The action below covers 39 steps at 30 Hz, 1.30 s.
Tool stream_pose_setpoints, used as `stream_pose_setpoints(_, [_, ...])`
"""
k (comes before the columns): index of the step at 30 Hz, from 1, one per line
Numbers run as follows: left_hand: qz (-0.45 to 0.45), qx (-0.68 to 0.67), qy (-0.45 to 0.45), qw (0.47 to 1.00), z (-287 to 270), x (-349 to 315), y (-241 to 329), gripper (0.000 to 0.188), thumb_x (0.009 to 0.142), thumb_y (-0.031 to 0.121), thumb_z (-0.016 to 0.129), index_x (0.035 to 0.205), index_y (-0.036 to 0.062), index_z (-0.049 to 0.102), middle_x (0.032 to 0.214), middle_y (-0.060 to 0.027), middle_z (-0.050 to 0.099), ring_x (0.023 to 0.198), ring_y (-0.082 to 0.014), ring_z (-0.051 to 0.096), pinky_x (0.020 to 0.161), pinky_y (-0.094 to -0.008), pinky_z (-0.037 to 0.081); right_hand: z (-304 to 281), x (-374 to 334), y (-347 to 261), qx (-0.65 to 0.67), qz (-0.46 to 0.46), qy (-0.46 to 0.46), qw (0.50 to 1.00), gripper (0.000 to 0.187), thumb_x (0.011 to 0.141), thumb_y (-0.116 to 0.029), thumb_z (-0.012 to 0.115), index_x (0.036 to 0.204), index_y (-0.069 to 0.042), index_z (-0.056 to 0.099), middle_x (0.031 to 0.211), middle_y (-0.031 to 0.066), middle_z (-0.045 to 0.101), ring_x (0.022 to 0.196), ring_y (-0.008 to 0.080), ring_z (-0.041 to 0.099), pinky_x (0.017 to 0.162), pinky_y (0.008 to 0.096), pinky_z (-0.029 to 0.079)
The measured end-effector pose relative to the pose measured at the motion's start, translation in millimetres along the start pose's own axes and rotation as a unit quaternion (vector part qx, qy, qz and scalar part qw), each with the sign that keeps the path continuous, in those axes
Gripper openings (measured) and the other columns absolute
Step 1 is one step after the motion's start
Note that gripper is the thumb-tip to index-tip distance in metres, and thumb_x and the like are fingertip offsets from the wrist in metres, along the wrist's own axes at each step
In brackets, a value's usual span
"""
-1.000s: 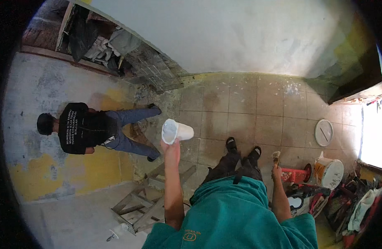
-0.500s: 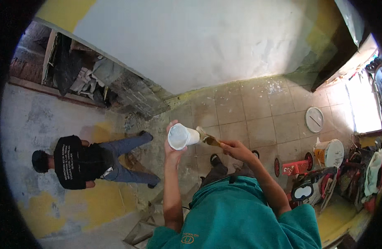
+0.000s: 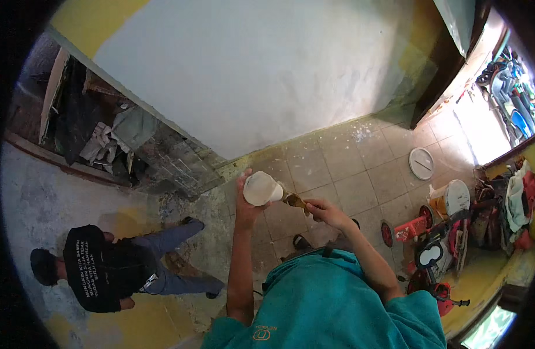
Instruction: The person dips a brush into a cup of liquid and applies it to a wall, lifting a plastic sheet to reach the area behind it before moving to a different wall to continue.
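My left hand is wrapped round a white tub, held out in front of my body with its broad round end turned up towards me. Between the fingers of my right hand is the handle of a paintbrush, brown and stained. The brush's far end meets the right side of the tub in this view; whether it touches cannot be told. Pale residue shows on the tub. My left fingertips are partly hidden behind it.
Another person in a dark shirt stands at left, by a patchy wall. Ahead rises a whitish wall. On the tiled floor lie a round white lid, a paint bucket and a red wheeled toy. Cluttered shelving stands at far left.
My view has turned, shifting the room leftward. The tub has tilted a little, and the brush with my right hand has come closer to it. Both hands keep their holds.
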<state>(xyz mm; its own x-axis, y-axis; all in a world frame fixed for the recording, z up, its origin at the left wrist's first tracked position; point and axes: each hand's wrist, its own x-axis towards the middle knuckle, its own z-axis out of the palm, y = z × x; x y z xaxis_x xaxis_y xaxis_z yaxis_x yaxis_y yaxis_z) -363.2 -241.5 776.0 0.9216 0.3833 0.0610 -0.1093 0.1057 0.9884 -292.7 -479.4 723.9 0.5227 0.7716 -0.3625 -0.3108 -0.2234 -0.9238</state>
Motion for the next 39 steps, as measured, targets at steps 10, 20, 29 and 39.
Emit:
stream_pose_setpoints(10, [0.032,-0.038,-0.019,0.999,-54.5,3.2,-5.4,0.09,0.064,-0.001,0.079,0.138,0.0171,0.032,0.141,-0.0036,0.033,0.129,-0.0238,0.038,0.101,-0.0426,0.045,23.4,-6.0,8.5,0.056,-0.065,-0.017,0.996,0.034,0.099,-0.036,0.043,0.106,-0.008,0.059,0.075,-0.0057,0.047,0.065,0.0049,0.04,0.059,0.0227,0.036])
stream_pose_setpoints(20, [0.078,0.015,-0.073,0.994,-39.5,-8.8,-5.5,0.094,0.064,0.003,0.082,0.139,0.0151,0.026,0.141,-0.0037,0.031,0.128,-0.0231,0.038,0.104,-0.0424,0.041,52.4,16.0,15.1,0.065,-0.068,0.037,0.995,0.029,0.101,-0.029,0.04,0.107,-0.006,0.057,0.076,-0.0055,0.045,0.059,0.0047,0.038,0.053,0.0206,0.034])
stream_pose_setpoints(29, [0.079,-0.024,-0.051,0.995,-40.4,-2.7,-11.8,0.092,0.066,0.002,0.08,0.139,0.0154,0.026,0.141,-0.0046,0.028,0.128,-0.0242,0.038,0.103,-0.0424,0.041,35.1,-16.0,6.8,-0.025,-0.136,0.066,0.988,0.036,0.1,-0.033,0.04,0.117,-0.006,0.056,0.074,-0.0064,0.043,0.061,0.0038,0.038,0.054,0.0199,0.033])
stream_pose_setpoints(39, [0.078,-0.044,-0.085,0.992,-21.6,6.5,-10.5,0.094,0.065,0.004,0.081,0.141,0.0108,0.026,0.141,-0.0045,0.032,0.128,-0.0234,0.039,0.106,-0.041,0.036,16.9,-18.8,-0.2,0.08,-0.063,0.16,0.982,0.031,0.1,-0.034,0.042,0.101,-0.008,0.059,0.065,-0.0064,0.046,0.046,0.0041,0.034,0.042,0.0213,0.029])
